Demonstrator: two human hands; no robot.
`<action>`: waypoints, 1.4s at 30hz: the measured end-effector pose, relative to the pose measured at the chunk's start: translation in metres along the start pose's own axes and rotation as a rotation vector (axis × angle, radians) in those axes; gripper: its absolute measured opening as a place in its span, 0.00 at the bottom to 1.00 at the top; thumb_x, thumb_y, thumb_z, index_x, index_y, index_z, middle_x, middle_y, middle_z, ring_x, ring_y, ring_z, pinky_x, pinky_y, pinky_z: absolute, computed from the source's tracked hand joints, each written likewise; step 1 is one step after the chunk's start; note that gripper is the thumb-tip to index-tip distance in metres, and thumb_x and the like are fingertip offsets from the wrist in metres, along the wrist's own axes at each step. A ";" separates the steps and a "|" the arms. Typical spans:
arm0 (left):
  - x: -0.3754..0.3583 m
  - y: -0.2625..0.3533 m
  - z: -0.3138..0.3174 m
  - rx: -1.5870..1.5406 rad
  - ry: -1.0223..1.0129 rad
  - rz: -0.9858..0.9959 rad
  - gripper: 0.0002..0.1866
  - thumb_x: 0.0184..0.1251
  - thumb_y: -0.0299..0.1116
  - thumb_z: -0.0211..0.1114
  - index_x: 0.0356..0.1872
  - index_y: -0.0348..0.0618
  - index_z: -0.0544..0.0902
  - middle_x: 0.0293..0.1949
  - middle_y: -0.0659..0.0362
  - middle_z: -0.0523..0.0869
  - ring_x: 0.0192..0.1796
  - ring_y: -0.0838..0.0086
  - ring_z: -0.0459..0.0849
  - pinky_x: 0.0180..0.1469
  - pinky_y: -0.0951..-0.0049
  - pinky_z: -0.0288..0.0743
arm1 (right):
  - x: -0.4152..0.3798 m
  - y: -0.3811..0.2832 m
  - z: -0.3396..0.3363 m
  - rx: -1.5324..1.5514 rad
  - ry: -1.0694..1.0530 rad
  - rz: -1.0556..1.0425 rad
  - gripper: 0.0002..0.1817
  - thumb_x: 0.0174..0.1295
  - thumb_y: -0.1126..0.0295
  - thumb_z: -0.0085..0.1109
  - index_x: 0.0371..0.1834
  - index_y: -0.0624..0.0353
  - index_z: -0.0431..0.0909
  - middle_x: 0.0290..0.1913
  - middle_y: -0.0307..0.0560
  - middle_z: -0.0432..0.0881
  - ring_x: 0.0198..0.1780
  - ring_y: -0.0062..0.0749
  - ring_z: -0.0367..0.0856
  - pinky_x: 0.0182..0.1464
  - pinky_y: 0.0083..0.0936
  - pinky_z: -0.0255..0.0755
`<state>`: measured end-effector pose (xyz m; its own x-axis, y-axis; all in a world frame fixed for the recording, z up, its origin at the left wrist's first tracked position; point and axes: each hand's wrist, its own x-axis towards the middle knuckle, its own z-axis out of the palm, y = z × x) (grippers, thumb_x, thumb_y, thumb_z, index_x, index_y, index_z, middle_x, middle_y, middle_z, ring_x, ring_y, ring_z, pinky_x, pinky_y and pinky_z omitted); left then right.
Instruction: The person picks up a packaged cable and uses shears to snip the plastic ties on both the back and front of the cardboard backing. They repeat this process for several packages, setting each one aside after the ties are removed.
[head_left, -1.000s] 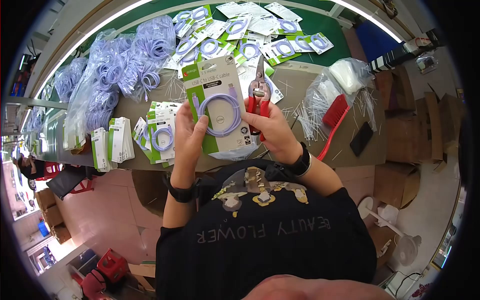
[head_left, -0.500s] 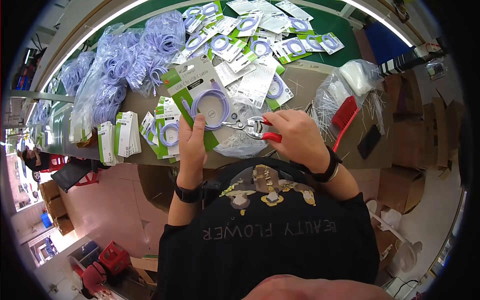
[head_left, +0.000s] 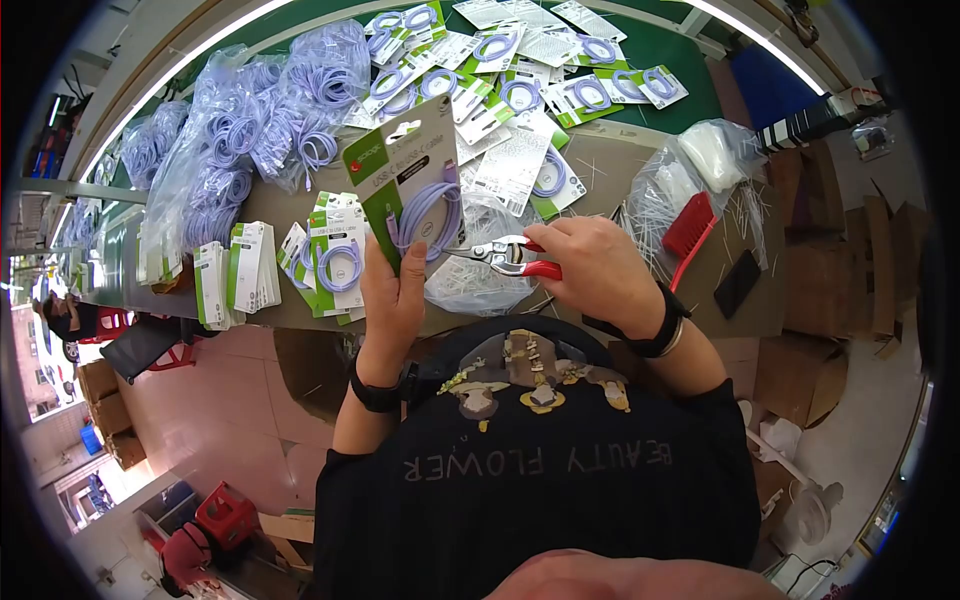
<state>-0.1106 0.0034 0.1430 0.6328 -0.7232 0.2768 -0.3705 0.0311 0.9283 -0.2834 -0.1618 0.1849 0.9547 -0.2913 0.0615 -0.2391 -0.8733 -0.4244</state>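
Upright in my left hand (head_left: 392, 305) is a green and white cable card (head_left: 408, 172), its thumb over the front near the lower edge. A coiled lilac USB-C cable (head_left: 437, 205) is fastened to the card's face. My right hand (head_left: 600, 272) grips red-handled snips (head_left: 503, 254) by the handles. Their pointed tips meet the card's right side, just below the coil and close to my left thumb. Under the snips lies a clear plastic bag (head_left: 480, 288) with thin clear strips in it.
Carded cables (head_left: 520, 95) lie heaped at the back. Bagged lilac cables (head_left: 235, 135) fill the left, with stacked cards (head_left: 252, 268) in front. On the right are a red brush (head_left: 690, 228), a black phone (head_left: 738, 284) and a bag of clear strips (head_left: 665, 185).
The card has turned to a steeper angle and shifted slightly right in my left hand. The snips' tips now overlap its lower right edge, and their handles look closer together.
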 end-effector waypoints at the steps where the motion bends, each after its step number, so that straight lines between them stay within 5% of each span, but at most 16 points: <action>1: 0.001 0.001 0.000 -0.008 -0.017 -0.016 0.20 0.72 0.30 0.53 0.60 0.32 0.66 0.51 0.52 0.77 0.50 0.71 0.76 0.55 0.74 0.67 | 0.000 0.001 0.000 0.001 -0.002 -0.001 0.19 0.47 0.66 0.68 0.43 0.58 0.77 0.35 0.45 0.81 0.37 0.41 0.80 0.40 0.34 0.71; 7: 0.008 -0.006 0.003 -0.241 0.005 -0.160 0.17 0.73 0.30 0.51 0.59 0.33 0.67 0.52 0.53 0.78 0.50 0.71 0.78 0.54 0.73 0.71 | 0.001 0.008 -0.012 0.005 -0.020 -0.015 0.21 0.47 0.66 0.67 0.46 0.58 0.77 0.36 0.46 0.81 0.39 0.42 0.80 0.42 0.35 0.70; 10: 0.017 0.004 0.001 -0.857 0.068 -0.542 0.17 0.74 0.31 0.49 0.59 0.34 0.67 0.52 0.53 0.78 0.51 0.70 0.79 0.54 0.69 0.75 | -0.001 0.005 -0.017 -0.004 0.048 -0.047 0.21 0.47 0.67 0.68 0.47 0.58 0.77 0.37 0.46 0.81 0.40 0.41 0.79 0.42 0.35 0.69; 33: 0.009 -0.006 0.008 -0.664 0.140 -0.359 0.16 0.74 0.29 0.49 0.59 0.35 0.66 0.54 0.55 0.75 0.54 0.75 0.76 0.58 0.72 0.70 | -0.002 -0.014 -0.006 -0.318 0.230 -0.066 0.26 0.43 0.69 0.69 0.49 0.59 0.76 0.36 0.46 0.79 0.38 0.37 0.77 0.43 0.32 0.68; 36: 0.009 -0.009 0.008 -0.740 0.106 -0.427 0.16 0.74 0.29 0.49 0.59 0.36 0.66 0.53 0.55 0.76 0.52 0.74 0.77 0.57 0.71 0.72 | -0.002 -0.002 -0.004 -0.173 0.017 -0.016 0.26 0.42 0.70 0.69 0.50 0.59 0.76 0.37 0.48 0.79 0.38 0.38 0.78 0.44 0.33 0.69; 40: 0.013 -0.005 0.010 -0.895 0.089 -0.519 0.15 0.74 0.30 0.49 0.58 0.36 0.67 0.51 0.54 0.77 0.49 0.72 0.80 0.53 0.70 0.77 | 0.006 0.008 0.002 0.287 0.144 0.058 0.24 0.43 0.72 0.68 0.48 0.59 0.76 0.37 0.49 0.80 0.39 0.40 0.79 0.45 0.34 0.70; 42: 0.015 0.000 0.013 -0.899 0.089 -0.531 0.14 0.75 0.32 0.48 0.56 0.36 0.69 0.50 0.54 0.78 0.49 0.70 0.81 0.50 0.69 0.79 | 0.012 0.000 0.006 0.278 0.195 -0.001 0.24 0.43 0.73 0.68 0.47 0.59 0.76 0.37 0.49 0.80 0.39 0.41 0.79 0.46 0.34 0.70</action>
<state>-0.1105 -0.0166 0.1437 0.6270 -0.7420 -0.2371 0.5884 0.2517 0.7684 -0.2707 -0.1626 0.1805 0.8965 -0.3829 0.2227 -0.1548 -0.7419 -0.6524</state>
